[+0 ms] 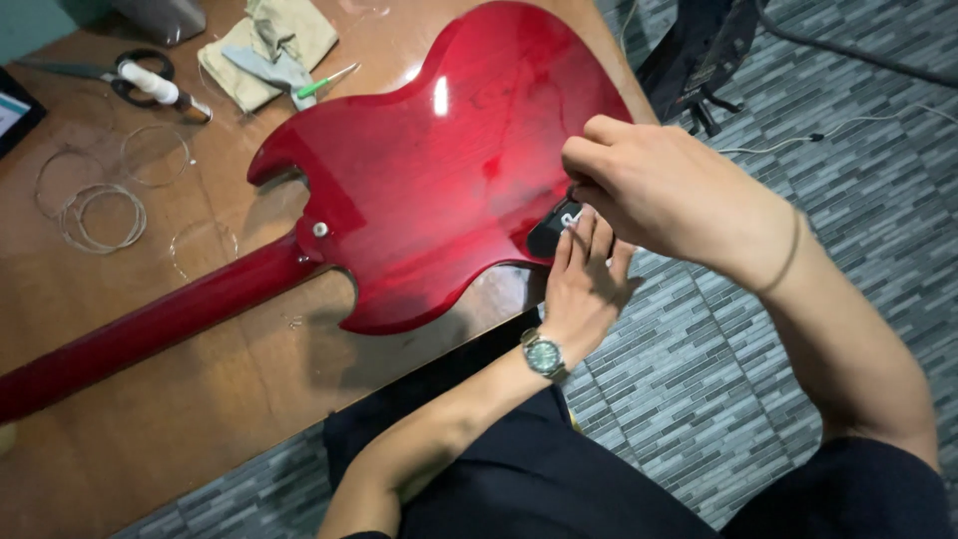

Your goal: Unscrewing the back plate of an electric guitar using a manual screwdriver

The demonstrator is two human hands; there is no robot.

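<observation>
Both hands meet at the lower edge of a red electric guitar (439, 190) lying face down on a wooden table (150, 399). The right hand (659, 190) pinches a small white part against a black plate (552, 228); the left hand (584, 284) steadies from below, fingers pressed together. The glossy body looks heavy and slippery, best gripped at the neck. Coiled strings (95, 205) and scissors (140, 80) lie well apart.

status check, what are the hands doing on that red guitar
Left hand and right hand both on the small black plate at the edge of the glossy red electric guitar body, lying back up on the brown wooden table. Grip detail hidden. Nothing blocking.
</observation>
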